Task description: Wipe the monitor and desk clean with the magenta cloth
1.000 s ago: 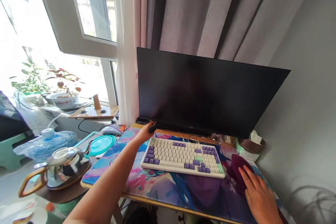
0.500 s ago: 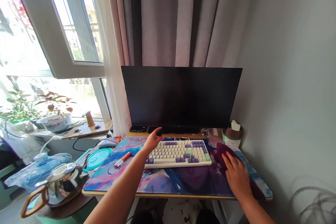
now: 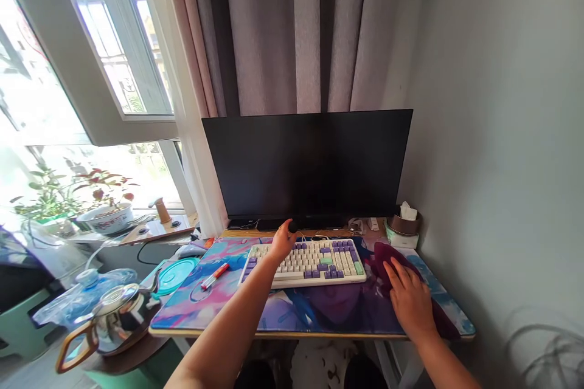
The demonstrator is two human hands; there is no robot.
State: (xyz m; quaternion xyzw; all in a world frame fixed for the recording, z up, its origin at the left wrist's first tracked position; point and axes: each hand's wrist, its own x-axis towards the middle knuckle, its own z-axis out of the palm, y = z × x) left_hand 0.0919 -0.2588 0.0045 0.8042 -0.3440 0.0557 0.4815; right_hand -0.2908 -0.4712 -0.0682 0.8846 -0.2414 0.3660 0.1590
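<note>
My left hand [image 3: 282, 245] reaches over the white and purple keyboard [image 3: 319, 264] toward its back edge. Its fingers are closed around a small rounded black object [image 3: 292, 227], whose kind I cannot make out. On the right side of the desk mat, my right hand [image 3: 411, 301] lies on a maroon cloth [image 3: 383, 255], palm down with fingers stretched out and slightly apart. Part of the cloth is hidden beneath that hand. A red and white marker pen [image 3: 215, 276] lies on the colourful desk mat [image 3: 182, 304], left of the keyboard.
A black monitor [image 3: 305, 167] stands behind the keyboard. At the back right is a brown tissue holder [image 3: 404, 225]. To the left are a metal kettle [image 3: 121, 316], a turquoise lid [image 3: 177, 276] and a potted plant [image 3: 107, 216] by the window.
My left hand has moved right along the keyboard's back edge with the black object, uncovering the keyboard's left end. My right hand stays on the cloth. The view has shifted slightly.
</note>
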